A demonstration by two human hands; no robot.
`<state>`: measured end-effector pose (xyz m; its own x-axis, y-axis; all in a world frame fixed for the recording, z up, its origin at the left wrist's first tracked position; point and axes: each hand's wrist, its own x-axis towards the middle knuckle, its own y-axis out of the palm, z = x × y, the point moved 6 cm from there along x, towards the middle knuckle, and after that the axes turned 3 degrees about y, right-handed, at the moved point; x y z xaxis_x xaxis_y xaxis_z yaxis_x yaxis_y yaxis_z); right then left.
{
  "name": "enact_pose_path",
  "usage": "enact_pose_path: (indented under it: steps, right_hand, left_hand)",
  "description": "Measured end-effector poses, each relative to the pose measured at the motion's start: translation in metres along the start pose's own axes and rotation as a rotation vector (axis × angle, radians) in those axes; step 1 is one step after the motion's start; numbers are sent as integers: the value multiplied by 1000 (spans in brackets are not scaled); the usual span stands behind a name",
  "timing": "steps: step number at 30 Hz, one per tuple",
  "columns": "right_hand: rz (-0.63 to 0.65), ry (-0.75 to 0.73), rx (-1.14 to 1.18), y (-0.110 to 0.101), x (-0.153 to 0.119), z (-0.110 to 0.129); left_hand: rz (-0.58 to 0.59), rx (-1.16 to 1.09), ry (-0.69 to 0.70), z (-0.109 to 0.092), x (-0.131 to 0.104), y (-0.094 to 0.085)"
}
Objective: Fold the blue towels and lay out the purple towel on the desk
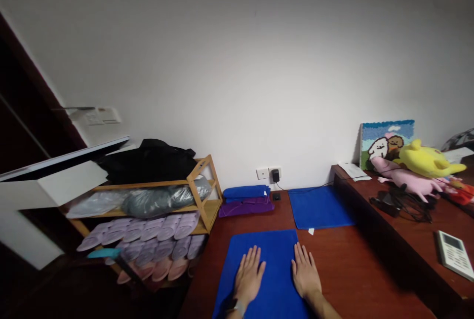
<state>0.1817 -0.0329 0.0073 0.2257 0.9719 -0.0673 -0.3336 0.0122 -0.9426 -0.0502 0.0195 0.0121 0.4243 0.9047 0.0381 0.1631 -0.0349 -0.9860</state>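
Observation:
A blue towel (276, 259) lies spread flat on the dark red wooden table (355, 269) in front of me. My left hand (250, 274) rests palm down on the towel's left half, its fingers stretched out. At the towel's right edge, my right hand (305, 269) also lies flat with fingers extended. Neither hand grips anything. Farther back, a second blue cloth (320, 208) lies flat with a small white tag at its front edge. Left of that sit a folded blue cloth (244, 191) and a folded purple cloth (246, 207), one on top of the other.
A wooden rack (207, 200) with lilac slippers (163, 227) and a black bag (148, 161) stands left. The raised surface at right bears plush toys (425, 161), a tangle of cables (411, 205) and a white remote-like device (455, 255). A plugged adapter (275, 176) trails a cord.

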Motion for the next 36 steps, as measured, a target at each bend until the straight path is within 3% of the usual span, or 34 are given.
enact_pose_path:
  steps: [3, 6, 13, 19, 25, 27, 29, 32, 34, 36]
  right_hand:
    - [-8, 6, -4, 3, 1, -1]
    - [-4, 12, -12, 3, 2, -2]
    - [-6, 43, 9, -7, -16, 4]
    - [27, 23, 6, 1, -46, 8]
    - [22, 16, 0, 1, -48, 7]
    - [25, 12, 6, 0, -47, 8]
    - [30, 7, 17, 0, -47, 9]
    - [23, -3, 30, 0, -47, 8]
    - [19, -19, 32, 3, -46, 7]
    - [12, -44, 27, 6, -45, 6]
  left_hand:
    - [-46, 75, -170, 65, -24, -9]
    - [-97, 106, -213, 91, -38, -9]
    - [-144, 106, -193, 88, -36, -2]
    - [-129, 111, -200, 87, -36, -5]
    - [-109, 164, -194, 89, -35, -11]
    - [-141, 178, -177, 76, -30, -17]
    - [-197, 160, -125, 44, -24, -23]
    - [-224, 68, 91, -37, -14, -21]
    - [-148, 1, 252, -92, -10, -10]
    - [-81, -44, 294, -127, -9, 2]
